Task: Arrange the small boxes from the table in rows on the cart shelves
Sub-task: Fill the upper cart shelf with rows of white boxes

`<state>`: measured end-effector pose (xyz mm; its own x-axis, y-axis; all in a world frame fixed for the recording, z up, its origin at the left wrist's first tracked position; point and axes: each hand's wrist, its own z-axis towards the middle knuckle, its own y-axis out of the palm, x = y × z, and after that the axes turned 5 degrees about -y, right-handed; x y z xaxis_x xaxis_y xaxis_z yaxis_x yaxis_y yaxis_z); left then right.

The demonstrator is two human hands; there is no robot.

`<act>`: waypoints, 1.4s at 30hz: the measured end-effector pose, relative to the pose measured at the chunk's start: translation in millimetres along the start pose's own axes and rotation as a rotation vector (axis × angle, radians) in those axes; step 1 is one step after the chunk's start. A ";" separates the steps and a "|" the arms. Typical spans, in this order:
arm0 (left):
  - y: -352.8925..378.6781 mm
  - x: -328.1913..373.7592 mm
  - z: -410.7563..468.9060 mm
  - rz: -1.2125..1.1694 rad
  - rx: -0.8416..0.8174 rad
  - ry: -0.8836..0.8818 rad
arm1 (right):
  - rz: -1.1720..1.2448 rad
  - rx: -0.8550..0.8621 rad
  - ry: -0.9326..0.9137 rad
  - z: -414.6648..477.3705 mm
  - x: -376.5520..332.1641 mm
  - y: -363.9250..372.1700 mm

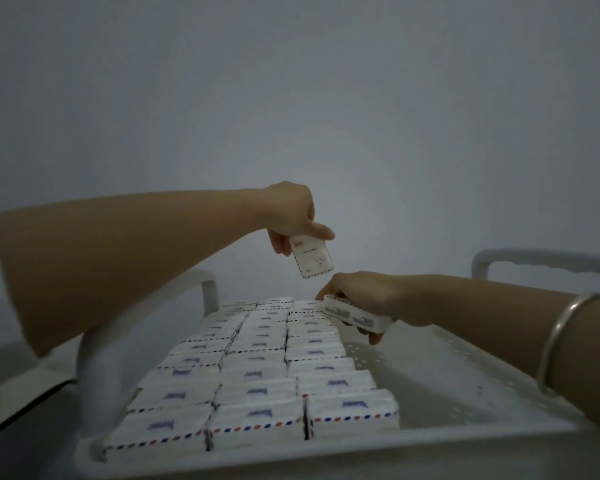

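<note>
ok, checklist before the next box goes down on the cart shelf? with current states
1. Left hand grips one small white box with dashed red-blue edging, held above the rows: ok.
2. Right hand holds a bundle of similar boxes low at the shelf's far end: ok.
3. Three rows of placed boxes packed tight and straight: ok.
4. Bare strip of the white perforated plastic cart shelf right of the rows, room for a fourth row: ok.
5. Far-end landing spot free of the right hand: cannot tell.
6. Boxes left on the table: cannot tell, out of view.
</note>
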<state>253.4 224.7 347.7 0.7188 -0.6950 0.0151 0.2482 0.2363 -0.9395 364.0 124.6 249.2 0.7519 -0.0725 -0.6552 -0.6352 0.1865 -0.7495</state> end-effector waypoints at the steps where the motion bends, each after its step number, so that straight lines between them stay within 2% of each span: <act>1: 5.9 1.4 2.4 0.019 -0.022 0.010 | 0.012 -0.005 0.003 0.4 0.5 0.0; 5: 27.7 4.6 8.6 0.059 -0.114 0.049 | 0.028 -0.015 0.005 1.4 2.0 -0.4; 15: 23.8 1.5 14.4 -0.014 -0.173 0.068 | -0.071 0.022 -0.071 -1.1 -2.0 -4.4; 19: 23.5 1.9 14.8 -0.040 -0.204 0.077 | -0.015 0.075 -0.030 -3.2 -6.0 -4.6; 22: 24.9 3.8 15.2 0.007 -0.210 0.085 | 0.037 0.041 -0.008 -4.5 -5.3 -0.8; 26: 24.4 2.7 14.6 0.041 -0.236 0.057 | 0.112 0.019 -0.031 -11.4 -5.0 0.8; 33: 26.9 6.4 11.0 0.096 -0.267 0.051 | 0.125 0.076 -0.059 -17.3 -7.6 1.2; 42: 39.6 15.0 -5.1 0.175 -0.352 -0.007 | 0.295 0.039 0.064 -21.3 -4.8 -2.4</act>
<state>270.8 220.1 309.0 0.7353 -0.6599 -0.1543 -0.1152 0.1027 -0.9880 358.1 103.6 252.1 0.5222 -0.0711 -0.8498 -0.8164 0.2465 -0.5223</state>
